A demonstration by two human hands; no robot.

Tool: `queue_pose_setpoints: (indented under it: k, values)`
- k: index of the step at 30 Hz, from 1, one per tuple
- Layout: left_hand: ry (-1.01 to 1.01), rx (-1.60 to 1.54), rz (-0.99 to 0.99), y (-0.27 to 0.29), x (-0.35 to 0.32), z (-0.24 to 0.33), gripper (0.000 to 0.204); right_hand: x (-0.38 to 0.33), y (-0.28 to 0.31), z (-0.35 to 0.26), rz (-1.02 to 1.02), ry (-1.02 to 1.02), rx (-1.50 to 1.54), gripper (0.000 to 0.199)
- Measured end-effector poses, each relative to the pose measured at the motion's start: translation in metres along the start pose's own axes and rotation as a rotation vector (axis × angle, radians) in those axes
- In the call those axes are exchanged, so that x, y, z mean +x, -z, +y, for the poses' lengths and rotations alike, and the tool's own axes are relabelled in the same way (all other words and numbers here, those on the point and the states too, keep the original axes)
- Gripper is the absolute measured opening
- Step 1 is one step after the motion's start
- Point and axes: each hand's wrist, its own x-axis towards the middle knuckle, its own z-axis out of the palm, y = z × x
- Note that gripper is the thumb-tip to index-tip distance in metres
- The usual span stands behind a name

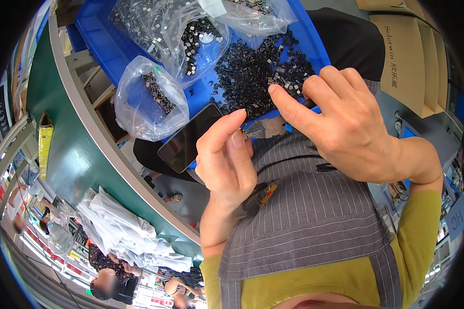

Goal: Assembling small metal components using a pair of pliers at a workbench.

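I'm at a bench in a factory assembly floor: a blue bin heaped with small black parts, clear plastic bags of more, cardboard cartons stacked beside me, a green worktable, other workers seated along the aisle

A single head-worn fisheye view looks steeply down the person's front, very near the left hand and right hand raised at chest height. Beyond them lies the blue tray on the green table, whose edges bend toward the dark rim.
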Motion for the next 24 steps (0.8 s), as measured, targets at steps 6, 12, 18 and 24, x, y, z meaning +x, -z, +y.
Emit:
queue_pose_setpoints:
  k: [6, 12, 18, 24]
  values:
    - [0.05, -0.087, 0.072, -0.004, -0.001, 0.007, 0.022, 0.003, 0.002, 0.002, -0.127, -0.122, 0.248, 0.044]
    - [0.13, -0.33, 0.049, -0.007, 0.003, 0.007, 0.024, -0.006, -0.005, 0.001, -0.315, -0.261, 0.838, 0.02]
    - [0.122, -0.395, 0.074, -0.012, 0.005, 0.009, 0.026, -0.012, -0.019, -0.008, -0.461, -0.311, 1.312, 0.024]
    - [0.112, -0.308, 0.08, -0.012, 0.003, 0.01, 0.026, -0.012, -0.02, -0.01, -0.543, -0.355, 1.335, 0.03]
